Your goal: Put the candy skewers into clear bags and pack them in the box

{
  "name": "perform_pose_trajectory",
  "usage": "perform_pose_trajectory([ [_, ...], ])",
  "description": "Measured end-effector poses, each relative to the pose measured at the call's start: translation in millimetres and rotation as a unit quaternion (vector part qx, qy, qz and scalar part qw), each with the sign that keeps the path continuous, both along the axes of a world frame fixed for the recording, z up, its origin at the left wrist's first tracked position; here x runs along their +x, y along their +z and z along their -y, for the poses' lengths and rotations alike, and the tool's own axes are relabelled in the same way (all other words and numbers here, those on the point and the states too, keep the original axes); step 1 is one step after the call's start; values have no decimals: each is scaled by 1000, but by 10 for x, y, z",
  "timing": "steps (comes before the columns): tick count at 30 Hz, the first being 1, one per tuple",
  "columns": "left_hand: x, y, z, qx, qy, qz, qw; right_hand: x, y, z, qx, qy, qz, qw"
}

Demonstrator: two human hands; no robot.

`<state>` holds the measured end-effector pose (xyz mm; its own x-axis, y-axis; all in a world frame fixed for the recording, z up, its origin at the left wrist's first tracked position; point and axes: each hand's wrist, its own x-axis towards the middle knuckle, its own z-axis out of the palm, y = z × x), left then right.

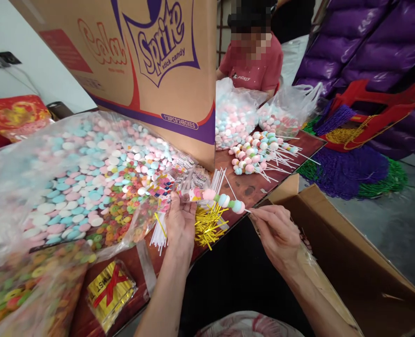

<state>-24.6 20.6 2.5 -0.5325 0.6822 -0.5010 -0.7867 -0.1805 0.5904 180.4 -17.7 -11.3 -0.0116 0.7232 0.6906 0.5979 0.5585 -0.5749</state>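
My left hand (180,221) is closed on a small clear printed wrapper bag (189,187) at the table's front edge. My right hand (276,232) pinches the white stick of a candy skewer (224,200) threaded with pink, white, blue and green marshmallow pieces. The skewer's tip sits at the mouth of the wrapper bag. Under my hands lie gold twist ties (209,224) and loose white sticks (160,234).
A big clear bag of pastel marshmallows (74,173) and ring candies (119,220) covers the table's left. A Sprite stick candy carton (151,61) stands behind it. Finished skewers (259,152) lie further back, near a person in a red shirt (254,61). An open cardboard box (351,262) sits at right.
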Motion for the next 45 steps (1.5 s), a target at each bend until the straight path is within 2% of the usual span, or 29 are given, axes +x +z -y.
perform_pose_trajectory([
  [3,-17,-34,12,23,-1,-64,998,58,27,-6,39,-3,61,997],
  [6,-38,-84,13,55,-7,-164,985,98,76,-6,43,12,89,995],
  [10,-48,-165,18,71,-23,-237,969,69,84,3,-6,36,44,998],
  [15,-18,-230,39,78,-40,-276,957,-50,-16,26,-78,72,10,994],
  [18,3,-226,46,83,-43,-267,959,-119,-88,48,-139,93,-21,986],
  [20,29,-217,56,94,-67,-257,959,-155,-130,61,-147,89,-6,985],
  [25,148,-215,118,83,-92,-243,962,-224,-187,80,-66,93,143,983],
  [29,191,-178,154,79,-102,-196,972,-246,-173,100,-41,94,195,975],
  [35,254,-130,203,90,-201,-174,960,-311,-120,125,-12,80,244,966],
  [38,306,-166,250,99,-216,-147,960,-372,-95,153,-72,110,187,973],
  [41,303,-198,272,104,-229,-94,963,-408,-76,212,-199,152,19,968],
  [43,281,-208,267,107,-230,-57,966,-421,-71,249,-315,168,-138,924],
  [45,263,-216,257,115,-222,-33,968,-437,-75,264,-426,182,-295,836],
])
